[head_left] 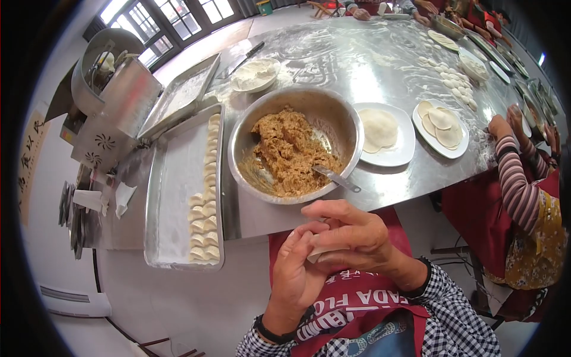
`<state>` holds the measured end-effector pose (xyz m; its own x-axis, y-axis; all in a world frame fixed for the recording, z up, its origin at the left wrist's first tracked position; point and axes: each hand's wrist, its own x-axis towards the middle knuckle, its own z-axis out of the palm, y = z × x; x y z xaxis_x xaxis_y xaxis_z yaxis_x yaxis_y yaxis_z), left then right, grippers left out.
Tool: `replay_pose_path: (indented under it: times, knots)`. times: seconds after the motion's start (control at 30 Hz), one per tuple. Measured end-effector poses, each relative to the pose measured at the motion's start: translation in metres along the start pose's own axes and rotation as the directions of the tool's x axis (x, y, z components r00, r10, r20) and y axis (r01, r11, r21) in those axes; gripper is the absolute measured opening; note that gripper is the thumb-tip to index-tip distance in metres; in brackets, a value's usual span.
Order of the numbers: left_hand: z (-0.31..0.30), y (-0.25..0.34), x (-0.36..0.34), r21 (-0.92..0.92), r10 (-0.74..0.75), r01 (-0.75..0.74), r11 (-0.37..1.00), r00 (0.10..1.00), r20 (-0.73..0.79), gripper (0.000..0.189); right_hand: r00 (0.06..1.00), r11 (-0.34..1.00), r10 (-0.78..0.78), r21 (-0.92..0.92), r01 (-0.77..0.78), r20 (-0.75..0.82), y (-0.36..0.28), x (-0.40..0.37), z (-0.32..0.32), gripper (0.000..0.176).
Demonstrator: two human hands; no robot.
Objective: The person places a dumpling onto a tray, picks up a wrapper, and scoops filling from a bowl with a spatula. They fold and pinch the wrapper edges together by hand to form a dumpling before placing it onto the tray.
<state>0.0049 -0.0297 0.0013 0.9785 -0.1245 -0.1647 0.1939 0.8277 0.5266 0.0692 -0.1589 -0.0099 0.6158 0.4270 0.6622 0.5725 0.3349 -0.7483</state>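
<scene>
My left hand (pixel 297 271) and my right hand (pixel 357 238) are pressed together above the red apron, closed around a dumpling (pixel 321 252). Only a pale sliver of its dough shows between the fingers; the rest is hidden. Just beyond them stands a steel bowl (pixel 238 163) of brown minced filling (pixel 288 149), a flat metal spatula (pixel 338 178) resting in it. To the bowl's right, a white plate (pixel 406 152) bears a stack of round dough wrappers (pixel 378 128). Rows of folded dumplings (pixel 204 229) lie along the right side of a metal tray (pixel 156 238) on the left.
Behind the tray are a second tray (pixel 178 89), a steel machine (pixel 113 107) and a bowl of flour (pixel 254 74). More wrappers (pixel 441 126) lie on another plate, near dough pieces (pixel 457 83). Co-workers' hands (pixel 501 127) are at the table's right and far edges.
</scene>
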Motion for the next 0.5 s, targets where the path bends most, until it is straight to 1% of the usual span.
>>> replay_pose_path:
  times: [0.03,0.07,0.13,0.17,0.23,0.27,0.33,0.37,0.43,0.47,0.5]
  knots:
    - [-0.002,0.0,0.0,0.021,-0.01,0.01,1.0,1.0,-0.003,0.026,0.997,0.997,0.08,0.018,-0.08,-0.014,-0.003,0.0,0.001,0.022]
    - [-0.003,-0.001,0.0,0.016,-0.01,0.01,1.0,1.0,-0.005,0.026,0.996,0.996,0.085,0.018,-0.084,-0.012,0.0,-0.001,0.0,0.022]
    - [-0.006,-0.001,-0.001,0.059,-0.056,0.055,0.997,0.998,0.022,0.036,0.998,0.999,-0.022,0.024,0.021,0.058,0.007,-0.004,-0.003,0.02]
    - [-0.004,-0.002,-0.001,0.054,-0.056,0.055,0.997,0.998,0.018,0.036,0.998,1.0,-0.017,0.025,0.015,0.061,0.005,-0.003,-0.005,0.02]
    - [0.003,-0.001,0.0,0.118,-0.066,0.071,0.99,0.997,-0.05,0.044,0.994,0.993,-0.014,-0.114,0.027,0.107,-0.003,-0.001,-0.009,0.021]
    - [0.003,-0.001,0.0,0.112,-0.065,0.071,0.991,0.996,-0.054,0.044,0.994,0.993,-0.01,-0.113,0.022,0.111,-0.005,-0.001,-0.008,0.021]
    - [0.001,0.001,0.0,0.132,-0.169,0.169,0.977,0.986,-0.016,0.046,0.996,0.99,0.065,-0.126,-0.058,0.054,-0.007,-0.003,-0.005,0.021]
    - [0.003,0.001,0.001,0.13,-0.17,0.171,0.977,0.985,-0.017,0.046,0.996,0.99,0.068,-0.126,-0.061,0.055,-0.006,-0.002,-0.008,0.021]
    - [0.009,-0.002,0.002,0.169,-0.116,0.116,0.979,0.993,-0.006,0.047,0.979,0.956,-0.065,-0.27,0.116,0.192,-0.003,-0.001,-0.016,0.02]
    - [0.008,-0.002,0.002,0.165,-0.119,0.119,0.979,0.993,-0.008,0.047,0.98,0.956,-0.06,-0.271,0.111,0.192,-0.003,-0.002,-0.016,0.02]
    - [0.008,-0.002,0.003,0.217,-0.127,0.124,0.968,0.992,0.001,0.048,0.983,0.961,-0.044,-0.261,0.091,0.181,-0.003,-0.002,-0.016,0.019]
